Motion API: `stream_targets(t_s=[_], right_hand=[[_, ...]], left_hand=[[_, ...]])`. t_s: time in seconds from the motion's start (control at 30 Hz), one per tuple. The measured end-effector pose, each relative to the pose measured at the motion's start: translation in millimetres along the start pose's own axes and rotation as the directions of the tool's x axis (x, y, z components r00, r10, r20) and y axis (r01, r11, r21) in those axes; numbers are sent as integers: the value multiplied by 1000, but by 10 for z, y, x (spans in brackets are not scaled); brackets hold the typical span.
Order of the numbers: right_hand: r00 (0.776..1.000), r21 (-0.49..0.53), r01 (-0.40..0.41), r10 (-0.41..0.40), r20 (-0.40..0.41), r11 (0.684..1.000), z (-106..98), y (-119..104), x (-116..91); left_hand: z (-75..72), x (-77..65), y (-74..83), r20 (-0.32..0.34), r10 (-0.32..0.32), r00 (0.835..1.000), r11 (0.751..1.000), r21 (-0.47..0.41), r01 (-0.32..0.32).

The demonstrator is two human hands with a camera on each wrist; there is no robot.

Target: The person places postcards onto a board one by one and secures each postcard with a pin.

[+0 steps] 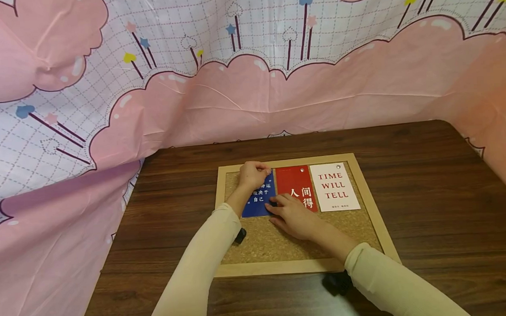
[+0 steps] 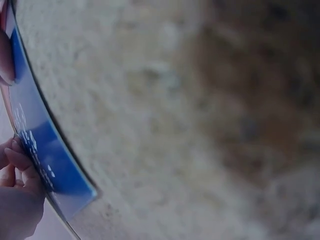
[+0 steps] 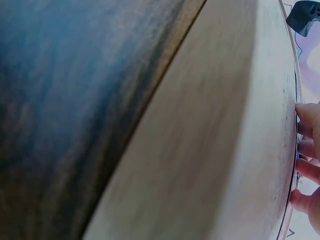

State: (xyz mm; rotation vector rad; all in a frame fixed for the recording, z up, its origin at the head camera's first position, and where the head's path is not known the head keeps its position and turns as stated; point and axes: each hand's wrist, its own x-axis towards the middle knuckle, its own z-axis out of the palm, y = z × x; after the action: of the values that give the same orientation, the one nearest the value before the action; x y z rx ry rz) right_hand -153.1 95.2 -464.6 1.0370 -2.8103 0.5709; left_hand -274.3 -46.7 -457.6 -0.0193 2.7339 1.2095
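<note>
A blue card with white writing lies on a cork board. At its upper right corner my left hand brings thumb and forefinger together on something small that the fingertips hide. My right hand rests its spread fingertips on the blue card's lower right edge and lies partly over the red card. To the right is a white card with red lettering. The red and white cards each show a small round whitish spot, like a pin, in the upper right corner.
A pale wooden frame edges the board, which lies on a dark brown table. Behind and at the sides hangs a pink and white patterned cloth. A black wrist camera sits under the right wrist.
</note>
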Motion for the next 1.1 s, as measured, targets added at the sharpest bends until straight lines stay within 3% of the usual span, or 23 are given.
stream_targets(t_s=[0.33, 0.83, 1.1], right_hand=[[1000, 12, -7, 7, 11, 1000, -19, 4, 6], [1000, 4, -21, 21, 17, 1000, 0, 12, 1], [1000, 6, -19, 19, 16, 1000, 12, 9, 4]], left_hand=[[6, 21, 39, -13, -22, 1000, 999, 35, 22], [5, -13, 28, 7, -11, 1000, 1000, -25, 11], [13, 6, -10, -15, -13, 1000, 1000, -8, 13]])
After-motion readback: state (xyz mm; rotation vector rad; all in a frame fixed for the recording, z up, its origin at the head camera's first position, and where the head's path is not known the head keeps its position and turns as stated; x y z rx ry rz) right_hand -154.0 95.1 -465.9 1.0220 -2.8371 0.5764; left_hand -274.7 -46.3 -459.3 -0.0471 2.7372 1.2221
